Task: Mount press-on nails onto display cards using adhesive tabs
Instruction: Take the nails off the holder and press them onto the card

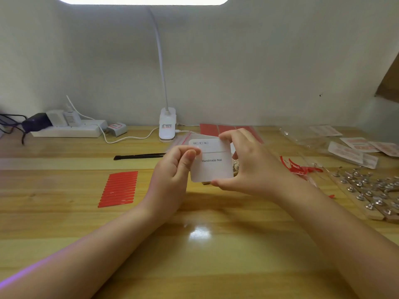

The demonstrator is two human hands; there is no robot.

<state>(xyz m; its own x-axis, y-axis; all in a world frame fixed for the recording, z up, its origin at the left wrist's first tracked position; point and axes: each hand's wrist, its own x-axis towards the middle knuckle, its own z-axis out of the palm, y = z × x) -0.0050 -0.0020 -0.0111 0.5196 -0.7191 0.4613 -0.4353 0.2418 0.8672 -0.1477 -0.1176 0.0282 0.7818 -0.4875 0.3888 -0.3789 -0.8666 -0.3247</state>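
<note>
Both hands lift a white display card (212,161) above the wooden desk (64,212), left hand (172,169) pinching its edge, right hand (248,162) gripping top and bottom; keeping it flat and steady should ease tab placement, red adhesive strips (119,189) nearby.

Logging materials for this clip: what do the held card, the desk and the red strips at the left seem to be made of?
Card: likely matte white cardstock or thin plastic; flat, printed text, stays stiff between both hands.
Desk: glossy wood-grain surface, maybe laminate; it mirrors the lamp glare.
Red strips: probably shiny plastic film; highlights along their edges.
</note>
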